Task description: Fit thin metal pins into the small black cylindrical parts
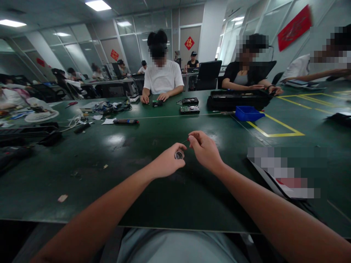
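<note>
Over the green table, my left hand [170, 160] is closed around a small round metal part [179, 155] with a silver rim and a dark recessed middle. Its exact kind is too small to tell. My right hand [204, 148], just to the right, pinches a thin red piece [188, 139] between thumb and fingertips. From that red piece a fine dark line runs toward my left fingertips; I cannot make out whether it is a wire or a thin shaft. The two hands are close together but apart.
Ahead lie a screwdriver-like tool [126, 121], circuit-board units [189, 109], a blue bin [249, 113] and a long black housing [237, 100]. A blurred booklet or bag [282, 175] rests at right. Cables and parts [109, 107] clutter the left. A co-worker in white [162, 78] sits opposite.
</note>
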The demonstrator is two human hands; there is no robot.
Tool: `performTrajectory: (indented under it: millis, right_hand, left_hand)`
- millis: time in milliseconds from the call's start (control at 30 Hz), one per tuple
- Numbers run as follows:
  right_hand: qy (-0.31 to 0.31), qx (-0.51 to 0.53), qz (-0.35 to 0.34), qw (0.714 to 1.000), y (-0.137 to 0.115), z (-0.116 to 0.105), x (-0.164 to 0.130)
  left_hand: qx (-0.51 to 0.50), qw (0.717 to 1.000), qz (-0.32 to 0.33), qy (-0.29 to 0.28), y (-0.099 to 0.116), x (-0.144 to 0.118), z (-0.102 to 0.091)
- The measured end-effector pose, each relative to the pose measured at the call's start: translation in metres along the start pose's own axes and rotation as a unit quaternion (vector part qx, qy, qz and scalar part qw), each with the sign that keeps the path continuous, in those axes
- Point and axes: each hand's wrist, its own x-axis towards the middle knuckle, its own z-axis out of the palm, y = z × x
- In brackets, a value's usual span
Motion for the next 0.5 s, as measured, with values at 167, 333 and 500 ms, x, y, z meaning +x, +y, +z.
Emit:
performTrajectory:
  millis: [167,333,500]
  right_hand:
    - [0.007,-0.065,-0.001,0.998,-0.004,-0.003,0.001]
    - [0.016,-0.038,-0.001,0.999,-0.005,-0.002,-0.001]
    - [0.033,0.095,0.0,0.995,-0.001,0.001,-0.001]
  left_hand:
    - [0.133,0.989,0.021,0.058,-0.039,0.008,0.002]
    - [0.169,0.98,0.068,0.086,-0.06,0.017,-0.017]
    - [0.149,0.977,0.081,0.13,-0.064,0.019,-0.023]
